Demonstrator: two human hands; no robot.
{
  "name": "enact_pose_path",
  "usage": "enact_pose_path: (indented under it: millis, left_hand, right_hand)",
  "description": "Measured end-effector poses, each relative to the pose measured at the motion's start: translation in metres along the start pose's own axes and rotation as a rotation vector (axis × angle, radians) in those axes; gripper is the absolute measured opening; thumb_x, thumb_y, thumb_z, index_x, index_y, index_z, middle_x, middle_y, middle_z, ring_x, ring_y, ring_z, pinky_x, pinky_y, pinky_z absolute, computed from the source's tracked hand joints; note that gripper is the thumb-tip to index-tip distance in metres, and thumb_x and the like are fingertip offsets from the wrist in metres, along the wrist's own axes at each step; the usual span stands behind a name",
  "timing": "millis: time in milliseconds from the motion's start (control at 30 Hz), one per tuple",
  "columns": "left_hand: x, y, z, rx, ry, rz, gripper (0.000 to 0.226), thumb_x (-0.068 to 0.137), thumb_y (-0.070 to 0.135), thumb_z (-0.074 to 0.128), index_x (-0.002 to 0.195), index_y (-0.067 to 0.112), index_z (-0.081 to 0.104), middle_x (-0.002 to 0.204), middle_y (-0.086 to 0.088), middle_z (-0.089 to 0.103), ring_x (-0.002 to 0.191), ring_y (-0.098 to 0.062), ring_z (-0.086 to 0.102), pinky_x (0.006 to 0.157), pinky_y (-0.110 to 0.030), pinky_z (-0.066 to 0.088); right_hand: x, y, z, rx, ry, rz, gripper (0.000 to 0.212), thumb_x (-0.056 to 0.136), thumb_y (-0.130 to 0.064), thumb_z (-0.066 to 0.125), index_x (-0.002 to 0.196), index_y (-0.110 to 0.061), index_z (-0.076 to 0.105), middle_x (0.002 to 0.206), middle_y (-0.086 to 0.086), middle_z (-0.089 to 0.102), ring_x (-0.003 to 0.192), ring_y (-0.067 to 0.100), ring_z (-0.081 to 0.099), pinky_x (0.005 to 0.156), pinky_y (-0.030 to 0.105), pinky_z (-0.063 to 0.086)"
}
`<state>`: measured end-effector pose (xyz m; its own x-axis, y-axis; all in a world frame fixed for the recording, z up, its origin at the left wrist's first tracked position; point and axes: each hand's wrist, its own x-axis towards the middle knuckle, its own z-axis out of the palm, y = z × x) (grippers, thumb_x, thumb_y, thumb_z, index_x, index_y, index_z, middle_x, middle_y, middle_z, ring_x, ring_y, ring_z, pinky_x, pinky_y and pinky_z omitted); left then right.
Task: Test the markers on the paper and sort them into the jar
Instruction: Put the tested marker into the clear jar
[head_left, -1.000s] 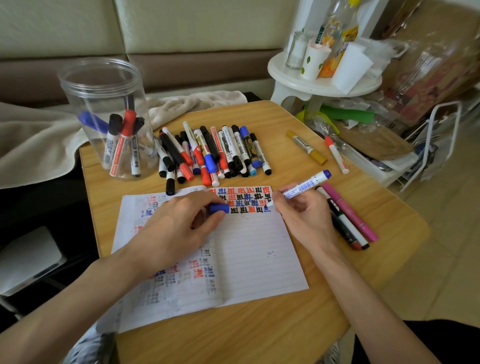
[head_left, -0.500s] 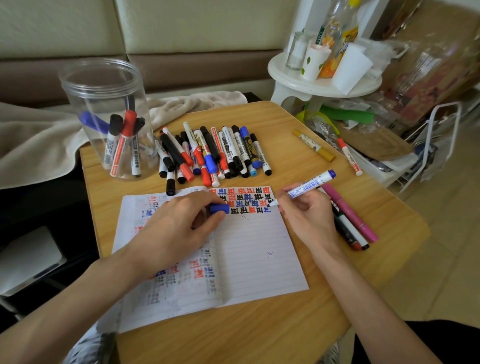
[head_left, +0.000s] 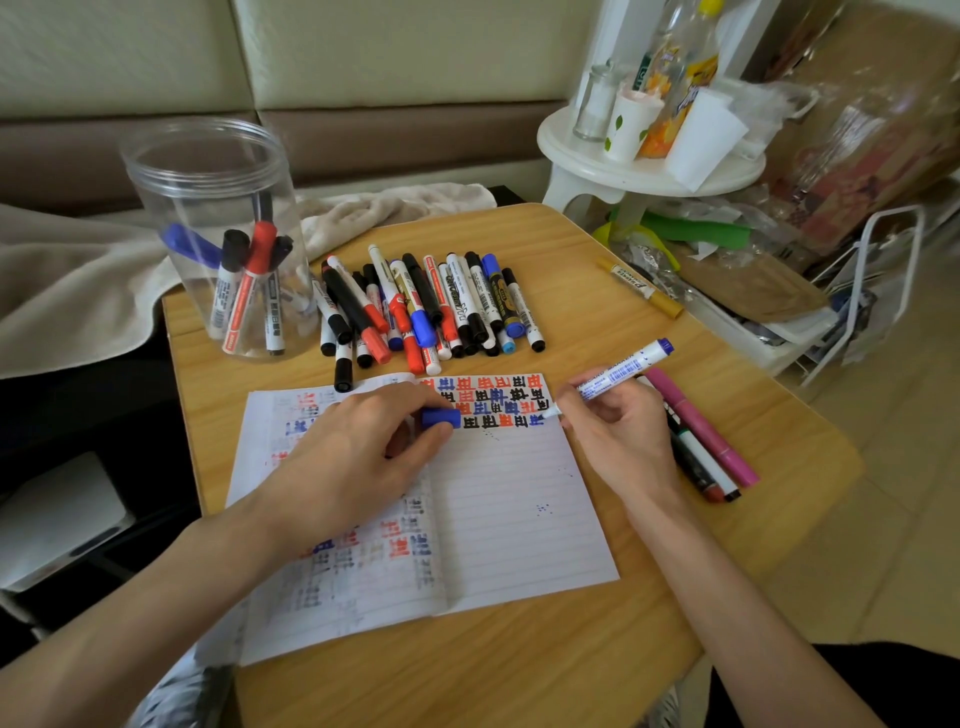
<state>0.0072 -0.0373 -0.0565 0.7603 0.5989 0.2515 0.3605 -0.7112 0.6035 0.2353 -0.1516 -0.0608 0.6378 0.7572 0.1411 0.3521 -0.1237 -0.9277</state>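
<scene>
The right hand is gripping the blue marker pen-style, with its tip touching the paper at the end of the lowest row of test characters. The left hand is pinching the blue cap and resting on the paper, pinning it. Doing this well likely means light pressure, a short stroke and flat paper, then recapping firmly. The jar is standing beyond the paper's far-left corner, and the marker pile is lying just beyond the paper. The barrel print is partly reading "MARKER"; other labels are too small.
</scene>
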Motion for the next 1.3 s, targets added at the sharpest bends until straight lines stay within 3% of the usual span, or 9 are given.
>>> enact_pose_path:
  millis: [267,634,767,967,1167,1300]
  left_hand:
    - [0.0,-0.001,0.0,0.006,-0.006,0.001,0.022,0.098,0.045,0.055,0.116,0.036,0.065,0.093,0.026,0.06,0.086,-0.001,0.058,0.07,-0.022,0.047]
    - [-0.001,-0.001,0.0,-0.003,-0.006,0.005,0.021,0.099,0.045,0.055,0.115,0.036,0.065,0.092,0.023,0.062,0.083,-0.004,0.06,0.07,-0.027,0.051]
    - [-0.001,-0.001,0.0,-0.003,-0.005,0.007,0.02,0.098,0.046,0.054,0.113,0.038,0.064,0.092,0.026,0.061,0.084,-0.002,0.059,0.07,-0.025,0.049]
    - [0.0,0.0,-0.001,-0.017,-0.003,0.001,0.021,0.098,0.042,0.056,0.115,0.035,0.066,0.092,0.019,0.064,0.08,-0.007,0.061,0.071,-0.033,0.052]
    - [0.001,0.002,-0.007,-0.059,0.009,-0.026,0.028,0.097,0.029,0.066,0.122,0.041,0.063,0.096,0.027,0.063,0.084,0.004,0.061,0.067,-0.011,0.045]
    - [0.003,0.002,-0.009,-0.156,0.046,-0.068,0.021,0.093,0.035,0.07,0.113,0.032,0.066,0.101,0.019,0.07,0.082,-0.002,0.067,0.066,-0.012,0.047]
  right_hand:
    - [0.001,0.001,-0.001,0.001,0.015,0.0,0.006,0.095,-0.009,0.071,0.089,-0.01,0.073,0.075,-0.005,0.077,0.072,0.009,0.074,0.06,0.015,0.052]
    - [0.001,0.002,0.0,-0.057,0.0,-0.002,0.005,0.095,-0.015,0.073,0.09,-0.013,0.072,0.083,-0.004,0.079,0.078,0.011,0.075,0.063,0.02,0.056]
    - [-0.001,-0.001,0.0,-0.058,-0.019,0.016,0.008,0.093,-0.014,0.074,0.086,-0.015,0.071,0.079,-0.008,0.078,0.075,0.006,0.074,0.061,0.017,0.054]
    - [0.0,-0.003,-0.002,0.004,0.03,0.07,0.005,0.094,-0.008,0.069,0.09,-0.009,0.071,0.063,-0.015,0.071,0.063,-0.002,0.067,0.056,0.01,0.046]
    - [-0.002,-0.009,-0.004,0.134,0.02,0.135,0.008,0.095,-0.007,0.069,0.103,-0.009,0.069,0.063,-0.013,0.07,0.066,-0.003,0.069,0.06,0.012,0.05]
    - [-0.004,-0.019,-0.005,0.207,-0.025,0.14,0.015,0.093,-0.005,0.073,0.107,-0.004,0.068,0.07,-0.004,0.075,0.078,0.005,0.076,0.064,0.011,0.053]
